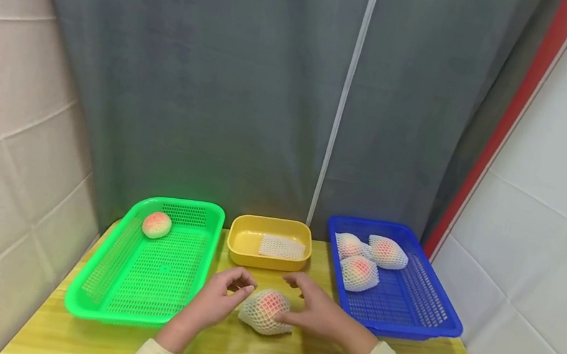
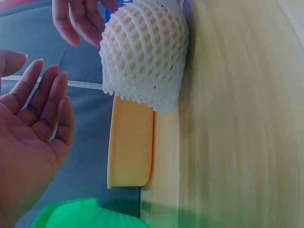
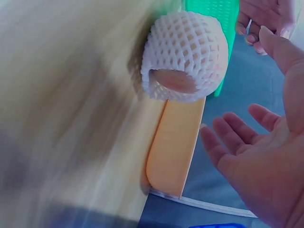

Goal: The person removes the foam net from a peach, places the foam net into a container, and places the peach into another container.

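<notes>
A peach in a white foam net sleeve (image 1: 267, 311) lies on the wooden table between my two hands. In the right wrist view, bare skin of the peach (image 3: 175, 80) shows through the sleeve's open end. My left hand (image 1: 223, 297) is just left of the peach, fingers loosely bent, holding nothing. On the other side my right hand (image 1: 318, 311) is spread, its thumb overlapping the peach's edge in the head view. The left wrist view shows the left palm (image 2: 28, 137) apart from the netted peach (image 2: 145, 50).
Left stands a green basket (image 1: 164, 270) with one bare peach (image 1: 157, 225). Behind the hands, a yellow tray (image 1: 244, 240) contains flat white foam netting (image 1: 282, 247). A blue basket (image 1: 420, 305) at right has several netted peaches (image 1: 359, 273). A grey curtain (image 1: 210, 75) hangs behind.
</notes>
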The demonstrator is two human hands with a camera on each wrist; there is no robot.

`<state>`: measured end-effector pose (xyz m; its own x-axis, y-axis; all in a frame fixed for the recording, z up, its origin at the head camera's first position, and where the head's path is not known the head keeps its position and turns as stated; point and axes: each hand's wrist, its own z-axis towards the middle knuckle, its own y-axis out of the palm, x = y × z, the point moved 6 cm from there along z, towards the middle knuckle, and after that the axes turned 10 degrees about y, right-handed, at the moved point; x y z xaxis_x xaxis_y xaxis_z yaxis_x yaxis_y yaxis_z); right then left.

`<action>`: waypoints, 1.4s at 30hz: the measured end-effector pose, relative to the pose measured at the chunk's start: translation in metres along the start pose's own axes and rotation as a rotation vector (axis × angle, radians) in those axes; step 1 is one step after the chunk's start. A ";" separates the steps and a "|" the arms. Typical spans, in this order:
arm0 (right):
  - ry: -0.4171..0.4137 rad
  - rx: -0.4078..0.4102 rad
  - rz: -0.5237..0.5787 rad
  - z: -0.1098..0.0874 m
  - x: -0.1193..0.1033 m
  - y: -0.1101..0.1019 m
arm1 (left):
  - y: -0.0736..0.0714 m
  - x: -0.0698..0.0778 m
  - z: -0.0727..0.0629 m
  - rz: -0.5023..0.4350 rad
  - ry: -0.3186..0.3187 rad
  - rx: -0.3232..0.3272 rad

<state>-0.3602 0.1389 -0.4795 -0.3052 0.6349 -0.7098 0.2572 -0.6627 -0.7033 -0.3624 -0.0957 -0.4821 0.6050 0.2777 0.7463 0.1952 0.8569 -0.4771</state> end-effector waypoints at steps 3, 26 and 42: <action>-0.008 0.011 0.026 -0.003 0.004 0.001 | -0.001 -0.002 -0.001 -0.002 -0.007 0.018; 0.082 -0.048 0.214 0.014 0.030 0.058 | 0.000 -0.006 -0.006 0.020 -0.082 0.085; 0.069 0.060 0.244 0.012 0.023 0.041 | -0.002 -0.005 -0.007 0.000 -0.118 0.141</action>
<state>-0.3679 0.1214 -0.5249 -0.1766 0.4774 -0.8608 0.2605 -0.8206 -0.5086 -0.3605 -0.1018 -0.4877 0.5081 0.3195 0.7998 0.0805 0.9070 -0.4135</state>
